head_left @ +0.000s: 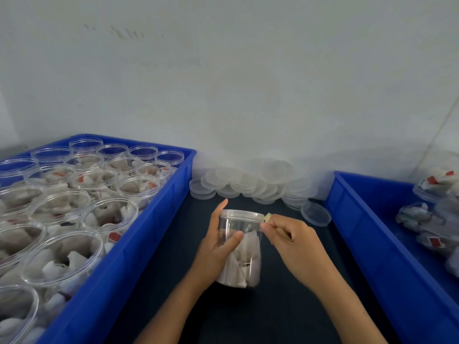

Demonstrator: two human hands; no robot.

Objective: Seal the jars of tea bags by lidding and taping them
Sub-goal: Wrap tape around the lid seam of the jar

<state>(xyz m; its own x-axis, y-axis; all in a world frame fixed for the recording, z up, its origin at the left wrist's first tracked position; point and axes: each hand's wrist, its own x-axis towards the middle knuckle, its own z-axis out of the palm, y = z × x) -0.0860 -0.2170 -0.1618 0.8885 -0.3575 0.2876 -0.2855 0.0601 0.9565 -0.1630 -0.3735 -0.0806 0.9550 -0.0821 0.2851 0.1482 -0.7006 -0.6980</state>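
While our left hand (221, 240) wraps its fingers and thumb round the clear round plastic jar of white tea bags (239, 249), we hold that jar upright on the dark table (248, 319), its clear lid (242, 214) already on; our right hand (293, 242) pinches a small yellowish tab of tape (268, 217) at the lid's right edge; open filled jars (74, 219) crowd the blue plastic crate (149, 219) to the left; loose clear lids (248, 182) lie heaped by the wall.
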